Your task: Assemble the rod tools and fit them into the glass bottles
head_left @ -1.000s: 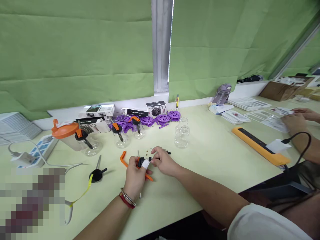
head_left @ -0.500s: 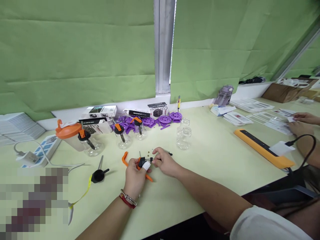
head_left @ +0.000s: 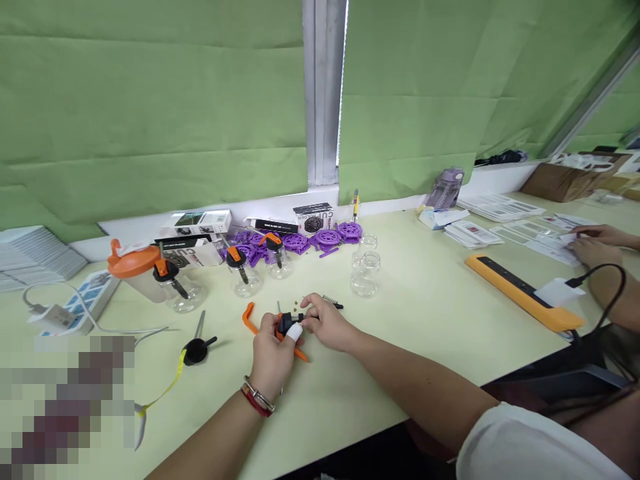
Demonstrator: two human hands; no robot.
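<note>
My left hand (head_left: 274, 340), with a white wrap on the thumb, is closed around a small black lid piece (head_left: 285, 323) with an orange part. A black-tipped stem juts from it to the right. At that end, my right hand (head_left: 325, 325) pinches a thin dark piece, partly hidden by the fingers. Orange handle-like parts (head_left: 249, 317) lie by my left hand, one end showing below it. Just beyond the fingers are tiny brass-coloured bits (head_left: 295, 309) and a spring (head_left: 329, 299) beside a black rod. A black lid (head_left: 195, 351) with a metal tube rests to the left.
Glass jars with black-and-orange lids (head_left: 244, 277) stand behind at left, near an orange-lidded shaker (head_left: 134, 262). Purple plastic wheel parts (head_left: 327, 239) and boxes (head_left: 314, 219) line the wall. Bare glass jars (head_left: 365, 275) stand centre. An orange power strip (head_left: 520, 293) and another person's hands (head_left: 597, 248) are right.
The view has shifted slightly. Both hands stay at the same black piece, my right fingers moving only a little at its stem end. The other person's hands have moved slightly.
</note>
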